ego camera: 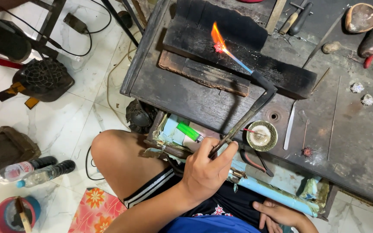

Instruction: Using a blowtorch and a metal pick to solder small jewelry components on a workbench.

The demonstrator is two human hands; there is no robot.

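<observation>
Charred black wood makes up our dark, scorched workbench, and on it lies a blackened charcoal block, the largest piece under the flame; we judge it is there to take the heat and spare the bench. Our left hand is clenched round the lower shaft of a long, bent black metal blowtorch, gripped low, apparently to keep the fingers well away from the heat. The torch slants up and away from the hand, its nozzle pointing at the block. An orange-and-blue flame leaves the nozzle and plays on a small, glowing red filigree piece, which sits on the block's top face, well apart from the gripping hand, at the far end of the torch. Our right hand rests slack on the lap, holding nothing. Near the left hand lie a green plastic lighter and a small round brass dish.
</observation>
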